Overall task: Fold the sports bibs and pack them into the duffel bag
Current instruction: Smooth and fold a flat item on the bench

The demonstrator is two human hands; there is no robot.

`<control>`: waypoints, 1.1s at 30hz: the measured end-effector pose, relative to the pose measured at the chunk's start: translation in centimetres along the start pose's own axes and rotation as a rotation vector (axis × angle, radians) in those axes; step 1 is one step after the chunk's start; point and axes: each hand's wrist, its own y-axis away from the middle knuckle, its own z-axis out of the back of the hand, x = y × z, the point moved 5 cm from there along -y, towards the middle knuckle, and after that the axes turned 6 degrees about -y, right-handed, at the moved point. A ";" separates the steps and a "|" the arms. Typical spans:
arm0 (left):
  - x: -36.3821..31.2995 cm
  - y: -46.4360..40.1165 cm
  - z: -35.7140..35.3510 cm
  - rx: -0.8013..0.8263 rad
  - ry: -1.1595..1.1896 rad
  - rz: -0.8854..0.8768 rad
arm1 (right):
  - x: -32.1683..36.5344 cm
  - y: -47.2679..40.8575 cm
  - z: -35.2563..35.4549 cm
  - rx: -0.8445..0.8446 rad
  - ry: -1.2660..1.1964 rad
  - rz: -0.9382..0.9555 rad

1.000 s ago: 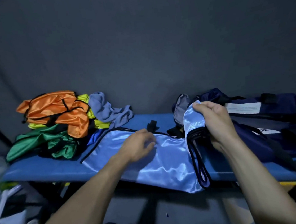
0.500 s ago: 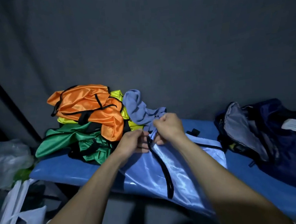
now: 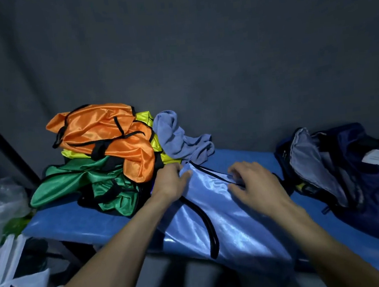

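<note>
Right hand (image 3: pixel 255 183) now apart, flat on light-blue bib (image 3: pixel 226 220); left hand (image 3: pixel 171 182) pinching.

2 bare forearms, no sleeves, rings or watch.

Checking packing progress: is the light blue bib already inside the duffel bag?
No, the light blue bib lies on the bench under both hands, left of the duffel bag.
</note>
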 end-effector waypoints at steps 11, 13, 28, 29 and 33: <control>-0.4 0.0 0.2 -0.130 -0.081 -0.019 | -6.1 2.1 -0.3 -0.082 0.005 -0.133; -0.5 -0.2 0.1 -0.121 -0.107 -0.005 | -6.5 1.8 -0.5 -0.060 -0.032 -0.184; -1.4 -1.1 -0.5 -0.195 -0.464 0.029 | -6.2 1.0 -1.5 -0.121 0.000 -0.111; -1.4 -1.1 -0.6 -0.186 -0.488 0.026 | -5.9 1.1 -1.4 -0.144 0.028 -0.057; -3.6 -0.4 0.5 -0.255 -0.690 -0.093 | -5.3 1.8 -0.9 -0.256 0.179 0.152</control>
